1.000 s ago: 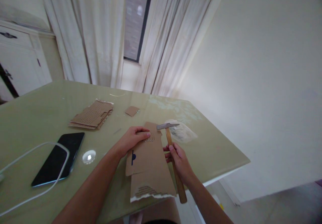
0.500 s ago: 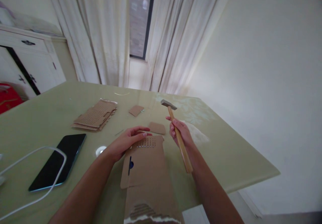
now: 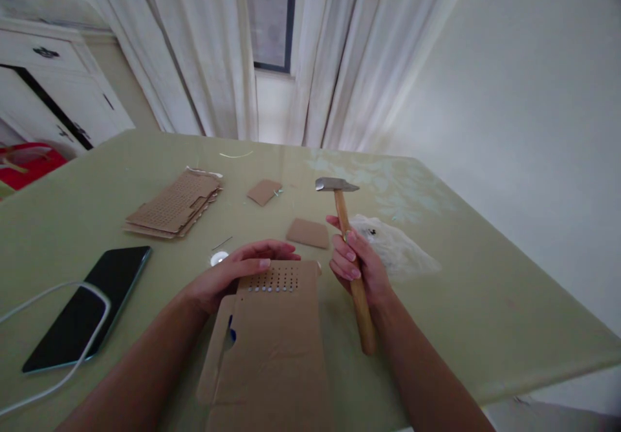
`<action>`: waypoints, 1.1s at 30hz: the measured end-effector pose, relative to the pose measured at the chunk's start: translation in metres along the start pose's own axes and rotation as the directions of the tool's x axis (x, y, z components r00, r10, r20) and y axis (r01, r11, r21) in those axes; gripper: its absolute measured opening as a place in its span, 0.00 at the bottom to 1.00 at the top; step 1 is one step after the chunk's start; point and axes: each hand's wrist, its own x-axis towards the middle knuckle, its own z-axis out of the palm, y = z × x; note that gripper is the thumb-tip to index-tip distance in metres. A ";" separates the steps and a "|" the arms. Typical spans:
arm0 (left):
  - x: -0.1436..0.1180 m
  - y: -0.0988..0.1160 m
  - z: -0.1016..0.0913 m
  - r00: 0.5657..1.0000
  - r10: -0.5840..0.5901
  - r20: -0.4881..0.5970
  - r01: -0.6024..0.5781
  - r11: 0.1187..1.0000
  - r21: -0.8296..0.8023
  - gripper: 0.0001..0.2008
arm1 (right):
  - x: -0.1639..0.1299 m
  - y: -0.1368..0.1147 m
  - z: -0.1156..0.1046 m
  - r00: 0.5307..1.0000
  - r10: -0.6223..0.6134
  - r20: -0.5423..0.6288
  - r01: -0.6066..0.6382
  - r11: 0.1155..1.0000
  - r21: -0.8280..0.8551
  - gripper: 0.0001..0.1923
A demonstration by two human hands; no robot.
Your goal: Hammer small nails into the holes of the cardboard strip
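Observation:
My right hand [image 3: 356, 260] is wrapped round the wooden handle of a hammer [image 3: 363, 315], its metal head raised above the table. My left hand [image 3: 242, 273] grips the far left edge of a long piece of brown cardboard [image 3: 279, 354]; the thumb lies on top and the fingers curl past the far edge. Rows of small holes run across the cardboard's far end, with small whitish dots in the nearest row. A slot with a dark blue spot shows at its left side. The near end of the cardboard is out of view.
A stack of perforated cardboard [image 3: 177, 205] and a black phone [image 3: 90, 309] under a white cable [image 3: 104, 302] lie to the left. Two small cardboard pieces [image 3: 308, 233] are beyond my hands. A clear plastic bag [image 3: 400, 251] sits right of the hammer, on the green-covered table [image 3: 485, 302].
The hammer has turned in my right hand, its head now more sideways to me. The view has tilted down a little. My left hand stays at the cardboard's far edge.

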 end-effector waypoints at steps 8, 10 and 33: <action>-0.001 -0.004 -0.006 0.996 -0.086 -0.029 0.086 0.996 0.011 0.30 | -0.010 -0.008 0.003 0.998 -0.052 -0.032 0.048 0.992 -0.116 0.29; -0.001 -0.004 -0.005 0.994 -0.101 -0.041 0.102 0.995 0.019 0.31 | -0.010 -0.009 0.003 0.999 -0.026 -0.039 0.022 0.994 -0.109 0.31; 0.002 -0.008 -0.003 0.997 -0.073 0.027 0.074 0.995 -0.067 0.29 | -0.031 -0.017 0.000 0.891 0.194 0.410 -0.157 0.980 -0.121 0.28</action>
